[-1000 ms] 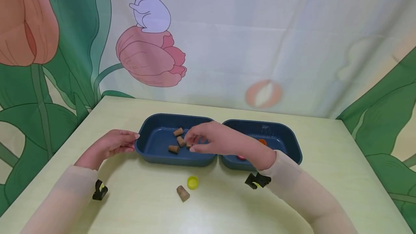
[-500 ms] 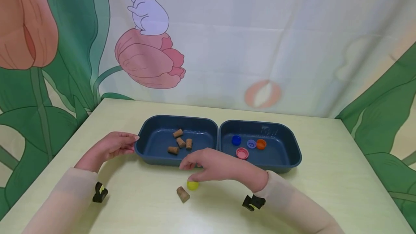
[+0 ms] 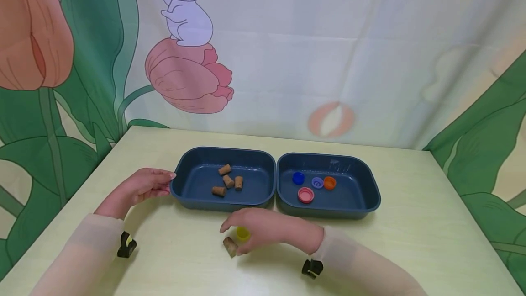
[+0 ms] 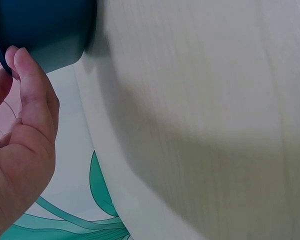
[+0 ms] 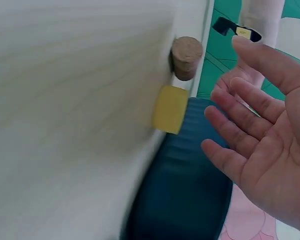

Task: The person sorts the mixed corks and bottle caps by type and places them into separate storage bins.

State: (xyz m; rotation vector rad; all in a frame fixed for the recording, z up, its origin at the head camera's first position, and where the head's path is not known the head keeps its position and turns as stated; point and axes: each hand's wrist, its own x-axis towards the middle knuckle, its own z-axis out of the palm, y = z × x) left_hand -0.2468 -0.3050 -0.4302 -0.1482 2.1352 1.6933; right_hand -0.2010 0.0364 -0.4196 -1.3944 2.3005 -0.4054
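Observation:
My left hand pinches the left end of a dark blue tray, also seen in the left wrist view, where the fingertips lie against the tray's wall. My right hand hovers with parted fingers over the table in front of the trays, holding nothing. Beneath it are a yellow bottle cap and a cork, lying close together. The right wrist view shows the cork and cap apart from the spread fingers.
Several corks lie inside the left tray. A second blue tray stands right beside it, with a blue cap, a purple cap, an orange cap and a pink cap. A printed curtain hangs behind the table.
My right hand has come back from over the left tray toward the cork and yellow cap, and its fingers have spread. The left hand stays at the tray's end.

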